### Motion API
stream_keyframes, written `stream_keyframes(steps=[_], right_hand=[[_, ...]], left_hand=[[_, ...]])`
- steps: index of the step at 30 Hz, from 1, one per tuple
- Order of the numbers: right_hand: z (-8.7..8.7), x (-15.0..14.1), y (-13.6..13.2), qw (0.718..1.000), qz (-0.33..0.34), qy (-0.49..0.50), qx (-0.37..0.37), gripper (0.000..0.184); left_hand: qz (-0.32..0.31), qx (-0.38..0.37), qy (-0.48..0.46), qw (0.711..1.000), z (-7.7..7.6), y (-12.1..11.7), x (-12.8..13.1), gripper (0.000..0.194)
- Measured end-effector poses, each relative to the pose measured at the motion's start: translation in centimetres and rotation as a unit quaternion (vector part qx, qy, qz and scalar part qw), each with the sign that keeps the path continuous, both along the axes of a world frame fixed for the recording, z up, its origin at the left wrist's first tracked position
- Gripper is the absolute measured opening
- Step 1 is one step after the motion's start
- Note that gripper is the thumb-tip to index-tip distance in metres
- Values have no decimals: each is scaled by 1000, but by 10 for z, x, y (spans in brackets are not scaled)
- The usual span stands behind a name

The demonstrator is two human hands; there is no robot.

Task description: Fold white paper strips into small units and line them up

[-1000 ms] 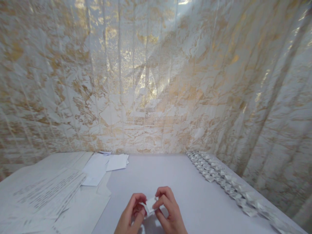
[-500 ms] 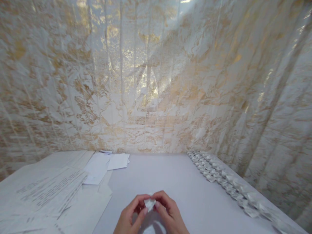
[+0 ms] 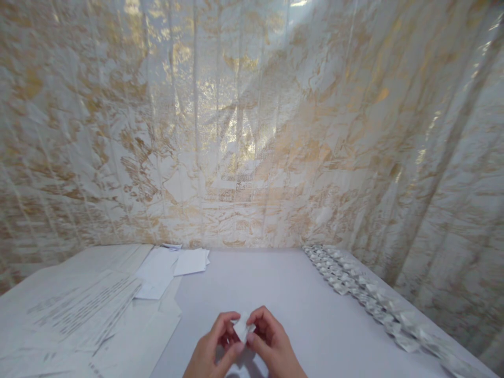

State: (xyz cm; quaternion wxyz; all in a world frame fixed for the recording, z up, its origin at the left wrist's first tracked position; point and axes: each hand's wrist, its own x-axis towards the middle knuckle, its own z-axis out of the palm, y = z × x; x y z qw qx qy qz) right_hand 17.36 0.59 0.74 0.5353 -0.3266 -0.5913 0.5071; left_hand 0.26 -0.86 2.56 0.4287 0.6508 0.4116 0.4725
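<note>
A small folded piece of white paper (image 3: 243, 328) is pinched between the fingertips of both hands, just above the white table (image 3: 283, 289) near its front edge. My left hand (image 3: 214, 349) grips its left side with curled fingers. My right hand (image 3: 273, 346) grips the right side, thumb pressed onto the paper. Part of the paper is hidden behind my fingers.
Printed sheets (image 3: 79, 312) and small blank paper squares (image 3: 189, 261) lie at the left. A long row of several small folded paper pieces (image 3: 366, 291) runs along the right edge. A white and gold curtain (image 3: 252, 121) hangs behind and to the right.
The paper piece has been folded smaller and turned between my fingertips. Both hands have closed in on it and stay at the same spot near the front edge.
</note>
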Motion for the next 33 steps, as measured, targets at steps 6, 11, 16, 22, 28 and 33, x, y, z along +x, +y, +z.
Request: stream_keyframes(steps=[6, 11, 16, 22, 28, 33], right_hand=[[-3, -3, -3, 997, -6, -49, 51, 39], [-2, 1, -2, 995, -15, -83, 54, 46], [6, 2, -5, 994, 11, -100, 51, 47], [11, 1, -5, 997, 27, -68, 35, 49], [10, 4, -4, 993, 11, -102, 50, 35], [11, 7, -2, 985, -31, -166, 40, 13]], left_hand=[[26, -34, -21, 999, -9, 4, 3, 31], [6, -55, -27, 998, -13, 4, 4, 35], [17, -66, -22, 997, -12, 4, 5, 39], [-2, -100, -68, 993, -7, 7, 4, 51], [-40, -102, -28, 994, -8, 12, -1, 43], [-28, -88, -19, 996, -4, 15, -3, 28]])
